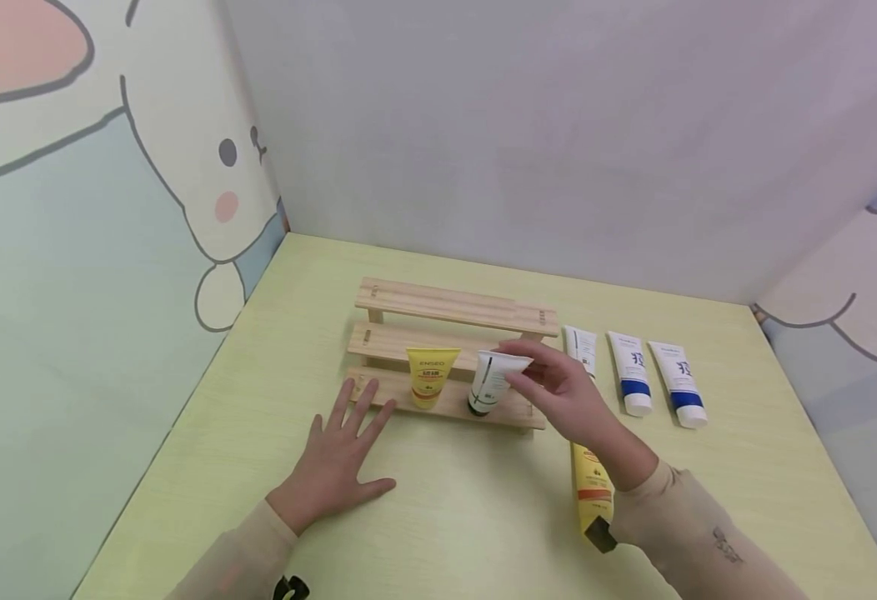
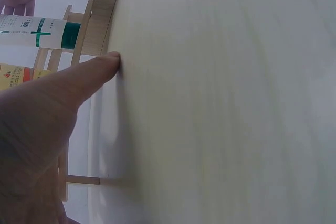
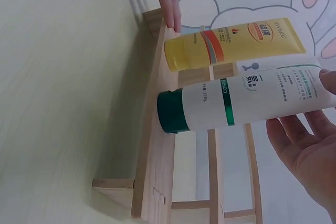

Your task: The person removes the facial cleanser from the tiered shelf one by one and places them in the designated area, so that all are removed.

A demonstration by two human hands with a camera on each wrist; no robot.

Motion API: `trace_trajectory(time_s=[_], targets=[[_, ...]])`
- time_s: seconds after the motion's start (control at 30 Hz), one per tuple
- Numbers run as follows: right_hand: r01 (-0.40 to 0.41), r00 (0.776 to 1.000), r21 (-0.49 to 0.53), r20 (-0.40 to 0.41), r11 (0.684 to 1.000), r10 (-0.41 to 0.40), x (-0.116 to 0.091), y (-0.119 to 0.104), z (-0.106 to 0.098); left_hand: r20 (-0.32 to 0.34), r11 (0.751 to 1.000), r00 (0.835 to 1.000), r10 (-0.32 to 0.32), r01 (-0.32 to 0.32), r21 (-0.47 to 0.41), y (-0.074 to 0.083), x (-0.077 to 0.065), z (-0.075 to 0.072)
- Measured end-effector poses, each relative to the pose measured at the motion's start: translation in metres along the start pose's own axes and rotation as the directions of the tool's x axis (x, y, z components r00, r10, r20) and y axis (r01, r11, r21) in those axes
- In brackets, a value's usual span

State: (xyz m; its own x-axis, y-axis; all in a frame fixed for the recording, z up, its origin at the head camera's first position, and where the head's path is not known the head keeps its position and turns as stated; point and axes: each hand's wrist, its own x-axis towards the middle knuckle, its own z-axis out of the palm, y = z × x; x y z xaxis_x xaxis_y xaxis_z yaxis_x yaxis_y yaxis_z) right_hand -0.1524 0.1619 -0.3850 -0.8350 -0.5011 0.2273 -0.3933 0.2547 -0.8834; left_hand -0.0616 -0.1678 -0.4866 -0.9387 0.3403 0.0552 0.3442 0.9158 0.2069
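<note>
We had our right hand [image 1: 569,396] pinching the top of the white tube [image 1: 493,383] at the wooden rack [image 1: 457,306]'s lowest tier [image 1: 453,400], beside the upright yellow tube [image 1: 432,377], left hand [image 1: 337,462] spread wide by the rack's left end, and figured squaring the green cap [image 3: 173,111] before letting go was safest tbh.

I wear pale beige, long fabric sleeves [image 1: 679,521] — a small dark scribbled marking [image 1: 727,546] on the right one — with a black squarish block [image 1: 600,534] at that cuff, a glossy black piece [image 1: 291,588] by the left.
</note>
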Motion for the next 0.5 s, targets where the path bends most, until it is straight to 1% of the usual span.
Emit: trace_trajectory(time_s=[0.13,0.3,0.4,0.5], targets=[[-0.012,1.0,0.004,-0.022,1.0,0.012,-0.0006,0.0005,0.0021,0.001,1.0,1.0,0.002,-0.002,-0.002,-0.0001,0.0007,0.0001],[0.011,0.999,0.029,-0.039,1.0,-0.01,-0.0006,0.001,0.0046,0.001,1.0,1.0,0.002,-0.002,-0.004,0.0004,0.0009,-0.0009],[0.028,0.998,0.026,-0.062,0.999,-0.026,-0.0001,0.0012,0.0065,0.005,1.0,1.0,-0.001,0.001,-0.008,0.0006,0.0007,-0.0014],[0.027,0.996,0.014,-0.089,1.0,-0.025,-0.0008,0.0012,0.0061,0.012,1.0,1.0,-0.004,0.004,-0.011,0.0005,0.0006,-0.0015]])
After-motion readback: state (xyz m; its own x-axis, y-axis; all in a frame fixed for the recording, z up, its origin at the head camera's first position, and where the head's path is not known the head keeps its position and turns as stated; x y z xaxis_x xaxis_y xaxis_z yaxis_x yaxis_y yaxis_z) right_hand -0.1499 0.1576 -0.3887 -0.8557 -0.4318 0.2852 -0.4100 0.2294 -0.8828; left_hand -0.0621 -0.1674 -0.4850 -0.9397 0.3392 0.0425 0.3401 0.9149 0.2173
